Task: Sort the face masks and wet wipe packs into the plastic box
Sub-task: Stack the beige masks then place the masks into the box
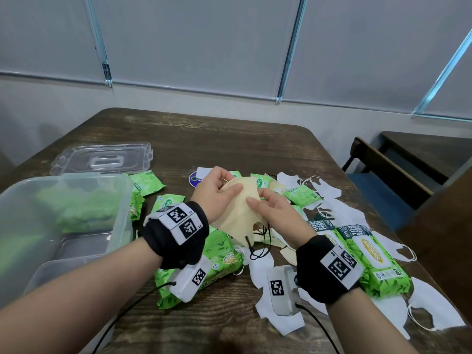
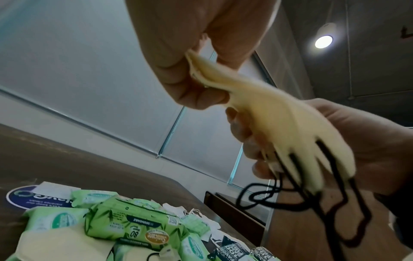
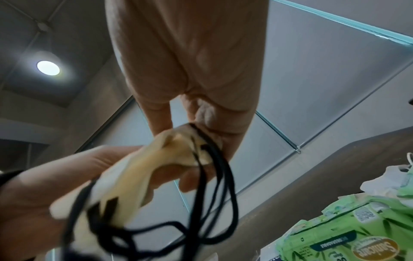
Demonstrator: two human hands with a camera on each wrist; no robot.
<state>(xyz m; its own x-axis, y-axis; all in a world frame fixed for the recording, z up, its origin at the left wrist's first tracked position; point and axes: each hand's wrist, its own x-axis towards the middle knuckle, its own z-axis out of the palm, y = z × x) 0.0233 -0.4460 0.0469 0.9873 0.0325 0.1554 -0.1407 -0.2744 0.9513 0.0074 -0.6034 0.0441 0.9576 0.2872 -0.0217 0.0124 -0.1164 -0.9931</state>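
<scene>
1. The left hand (image 1: 217, 190) pinches the far edge of a cream face mask (image 1: 240, 208) above the middle of the desk (image 1: 229, 139).
2. The right hand (image 1: 273, 208) grips the same mask from 3 o'clock; black ear loops (image 1: 258, 246) dangle.
3. The plastic box (image 1: 120, 200) sits at 9 o'clock, with green wet wipe packs (image 1: 378, 259) and white masks (image 1: 329, 192) scattered from 3 to 6 o'clock.
</scene>
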